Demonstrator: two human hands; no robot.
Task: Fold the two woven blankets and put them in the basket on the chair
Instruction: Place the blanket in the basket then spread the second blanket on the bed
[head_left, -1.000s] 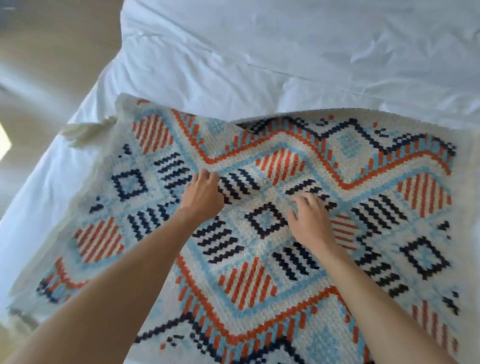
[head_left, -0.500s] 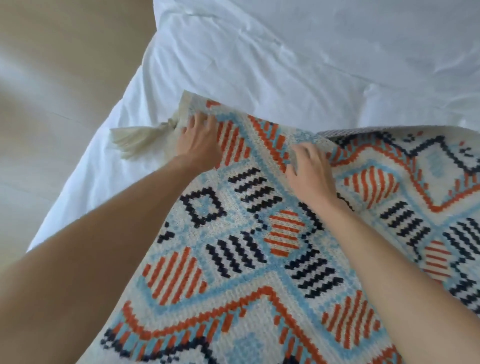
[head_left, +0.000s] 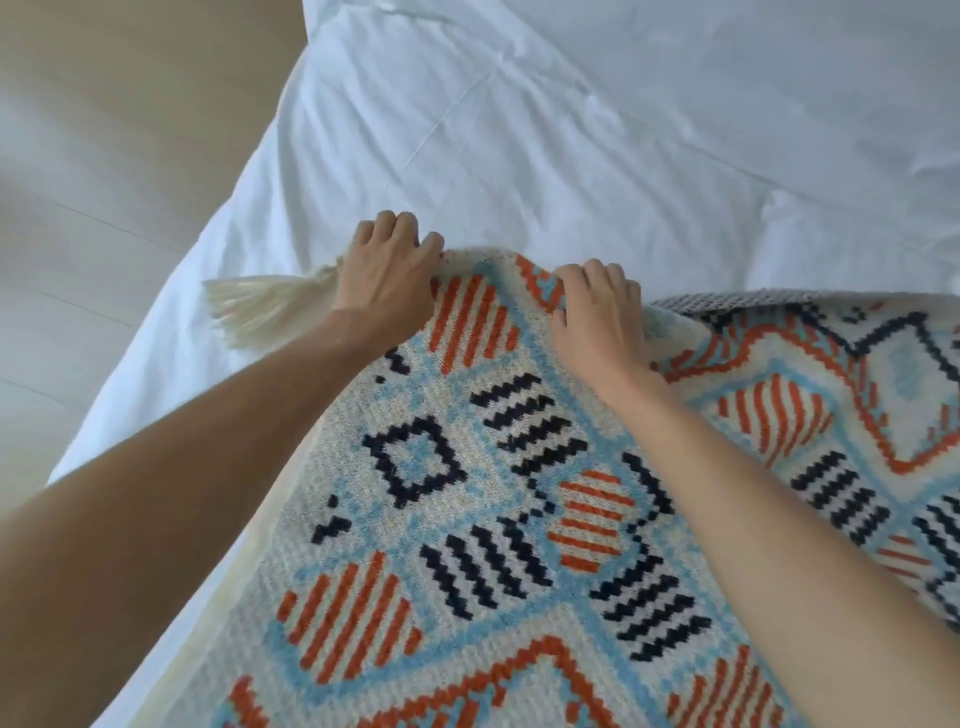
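Your left hand (head_left: 387, 275) and right hand (head_left: 597, 312) each gripped the far edge of the woven blanket (head_left: 467, 519), lying mid-frame on the bed (head_left: 571, 130). Folding seemed just begun; next, that edge needed drawing over evenly.

blanket (head_left: 467, 519) runs off the bottom and right edges, so its full extent can't be told. Fingertips of left hand (head_left: 387, 270) and right hand (head_left: 597, 306) curl over the far hem, tips hidden behind the fabric. The root of the tassel (head_left: 260, 306) is covered by the left hand. Both forearms are cut by the frame. sheet (head_left: 519, 130) is hidden under the blanket and clipped at top and right. floor (head_left: 104, 156) is blurred, no detail.
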